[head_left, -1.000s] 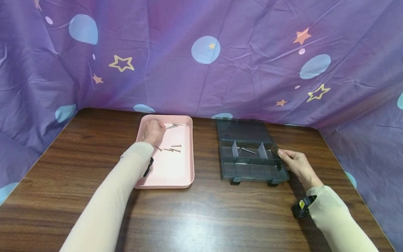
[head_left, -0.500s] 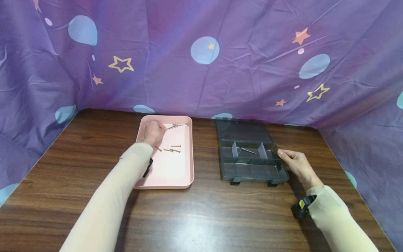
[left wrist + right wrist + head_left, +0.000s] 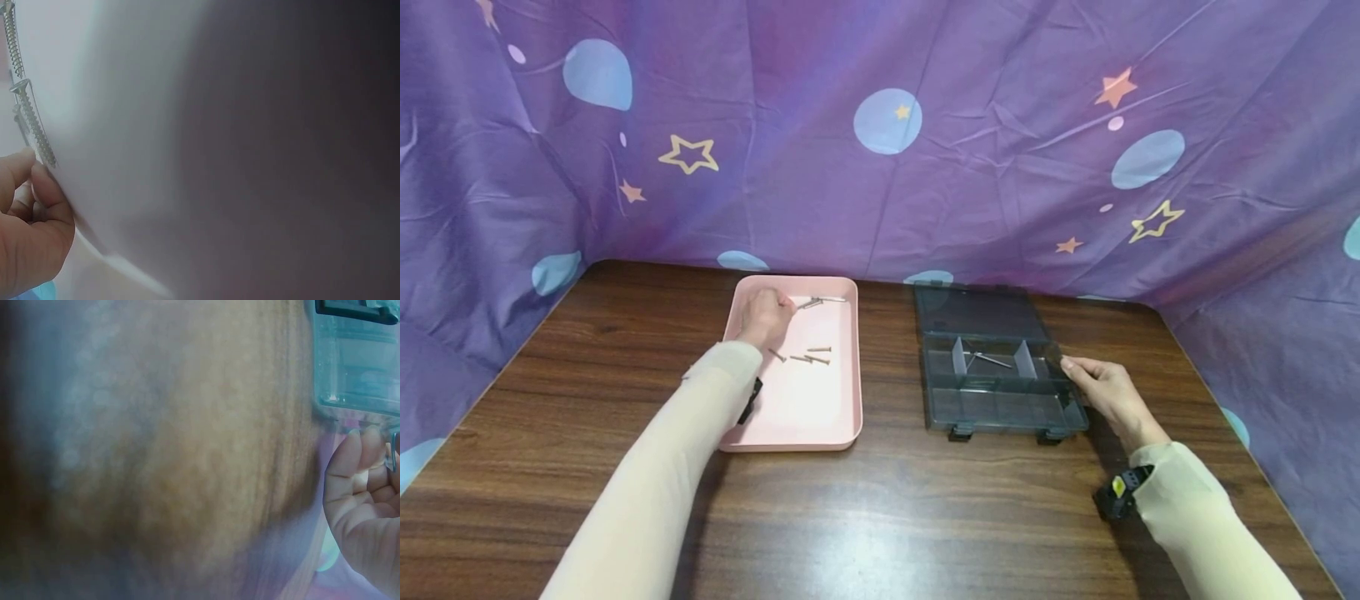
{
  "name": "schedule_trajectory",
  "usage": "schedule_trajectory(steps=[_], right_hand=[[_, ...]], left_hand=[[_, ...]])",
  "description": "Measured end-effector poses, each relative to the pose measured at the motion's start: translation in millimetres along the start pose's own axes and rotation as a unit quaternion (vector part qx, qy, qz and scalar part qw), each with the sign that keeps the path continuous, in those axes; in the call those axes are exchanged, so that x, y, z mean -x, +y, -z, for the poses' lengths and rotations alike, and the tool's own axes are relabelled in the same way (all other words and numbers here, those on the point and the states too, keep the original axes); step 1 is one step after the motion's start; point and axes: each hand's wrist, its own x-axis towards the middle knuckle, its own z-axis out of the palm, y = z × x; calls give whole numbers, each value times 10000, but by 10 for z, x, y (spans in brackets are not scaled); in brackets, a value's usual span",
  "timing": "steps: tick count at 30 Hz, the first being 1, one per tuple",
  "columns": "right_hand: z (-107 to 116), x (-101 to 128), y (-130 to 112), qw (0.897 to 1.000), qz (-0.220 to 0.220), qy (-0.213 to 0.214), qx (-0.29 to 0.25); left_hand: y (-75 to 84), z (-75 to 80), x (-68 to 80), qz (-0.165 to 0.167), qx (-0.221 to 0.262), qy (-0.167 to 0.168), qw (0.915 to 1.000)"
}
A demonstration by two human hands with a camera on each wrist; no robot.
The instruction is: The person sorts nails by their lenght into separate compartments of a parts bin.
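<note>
My left hand [image 3: 765,318] reaches into the far left part of a pink tray [image 3: 797,421]. Thumb and forefinger pinch at the end of a screw [image 3: 808,304]; in the left wrist view the fingertips partly hide where they meet it, and a threaded screw [image 3: 34,125] lies right beside them. Another screw [image 3: 831,298] touches it at the back. Nearer in the tray lie several more screws [image 3: 818,349]. My right hand [image 3: 1112,396] grips the right edge of a dark see-through compartment box [image 3: 1000,412], whose lid [image 3: 981,312] lies folded back. A few screws [image 3: 992,360] rest in its middle rear compartment.
Tray and box stand apart on a brown wooden table [image 3: 880,500]. Pale dividers [image 3: 1025,360] split the box's rear row, and black latches [image 3: 960,432] stick out at its front. A purple patterned cloth [image 3: 805,167] hangs behind the table and at its sides.
The screws by my left fingertips have shifted very slightly. My left hand stays at almost the same spot, and my right hand and the box have not visibly moved.
</note>
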Motion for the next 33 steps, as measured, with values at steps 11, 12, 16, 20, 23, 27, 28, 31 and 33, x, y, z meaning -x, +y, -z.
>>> schedule_trajectory(steps=[11, 12, 16, 20, 23, 27, 28, 31, 33], right_hand=[[9, 7, -6, 10000, 32, -28, 11], [7, 8, -8, 10000, 36, -39, 11], [6, 13, -11, 9999, -20, -87, 65], [7, 20, -16, 9998, -85, -147, 77], [5, 26, -20, 9998, -94, -149, 47], [2, 29, -23, 9999, -100, -127, 31], [2, 29, -24, 9999, -102, -123, 23], [3, 24, -22, 9999, -109, -125, 42], [3, 20, -19, 9998, -115, -127, 74]], left_hand=[[0, 21, -2, -126, -59, -87, 9999], [-3, 21, -2, -144, -56, -68, 9999], [-10, 23, 7, -177, -9, 19, 9998], [-20, 26, 1, -224, 58, 58, 9997], [-24, 23, -10, -235, 65, 54, 9997], [-20, 15, -18, -243, 74, 32, 9997], [-16, 13, -18, -232, 89, 23, 9997], [-12, 5, -24, -154, 183, -47, 9997], [-9, 3, -27, -93, 235, -91, 9996]])
